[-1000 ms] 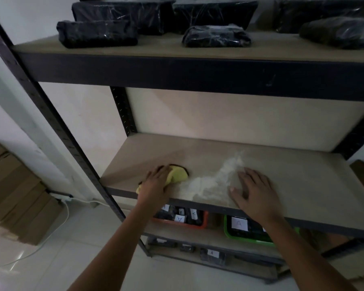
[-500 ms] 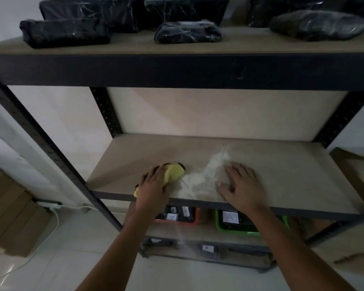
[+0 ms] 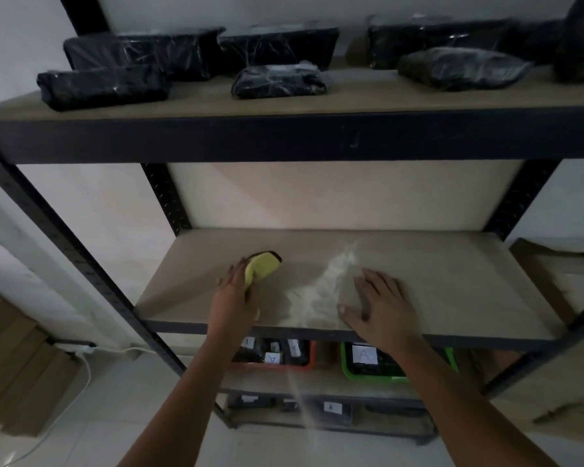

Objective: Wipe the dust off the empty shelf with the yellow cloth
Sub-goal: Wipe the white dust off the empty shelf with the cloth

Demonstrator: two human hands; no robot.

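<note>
Left hand (image 3: 232, 299): grips the cloth (image 3: 259, 268), near-left on the shelf (image 3: 452, 281).
Right hand (image 3: 380, 306): fingers spread, flat on the shelf.
Dust (image 3: 321, 291): white streak between the hands.

Both bare forearms are reaching forward and up. The left hand (image 3: 232, 299) is turning onto its edge, fingers curling round the yellow cloth (image 3: 260, 267). The right hand (image 3: 378, 306) is lying flat, palm down, fingers straight and thumb splaying leftward
</note>
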